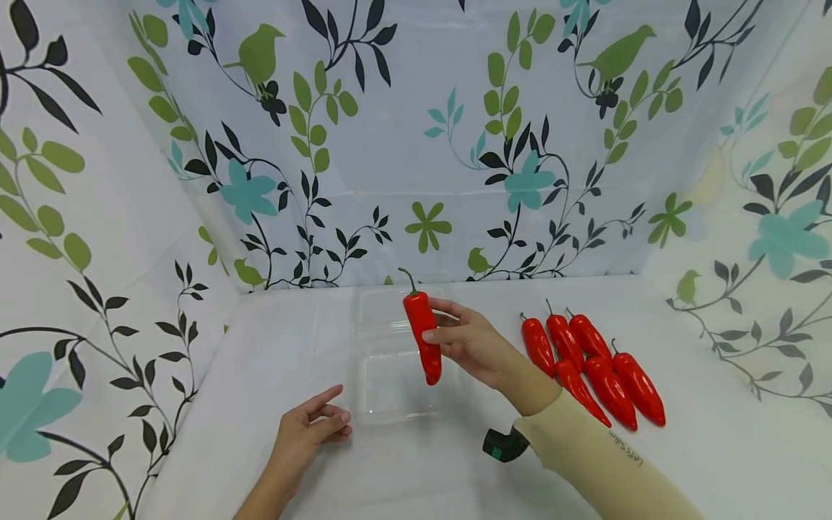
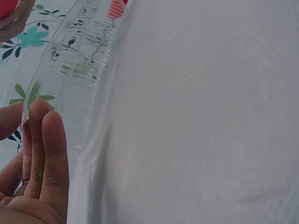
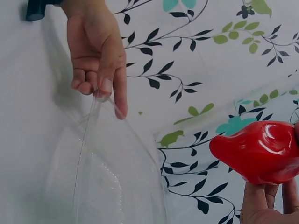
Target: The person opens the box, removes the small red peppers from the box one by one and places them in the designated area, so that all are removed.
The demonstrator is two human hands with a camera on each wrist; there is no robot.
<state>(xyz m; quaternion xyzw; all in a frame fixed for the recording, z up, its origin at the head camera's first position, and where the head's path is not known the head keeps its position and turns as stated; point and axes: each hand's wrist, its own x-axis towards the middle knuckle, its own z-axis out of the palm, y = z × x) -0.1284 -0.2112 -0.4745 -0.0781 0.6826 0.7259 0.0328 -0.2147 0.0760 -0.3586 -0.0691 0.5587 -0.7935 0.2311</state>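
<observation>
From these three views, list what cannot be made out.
- Right hand: fingertips hidden behind the held pepper in the head view; right wrist view cuts them at the frame edge.
- Clear tray: outline faint, head view.
- Loose peppers: overlapping, so undersides hidden.
- Left hand: contact with the tray unclear.

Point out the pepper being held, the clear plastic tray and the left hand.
held pepper (image 1: 422, 339), head view, middle of its red body
clear plastic tray (image 1: 390, 415), head view, near rim
left hand (image 1: 312, 430), head view, back of hand
</observation>
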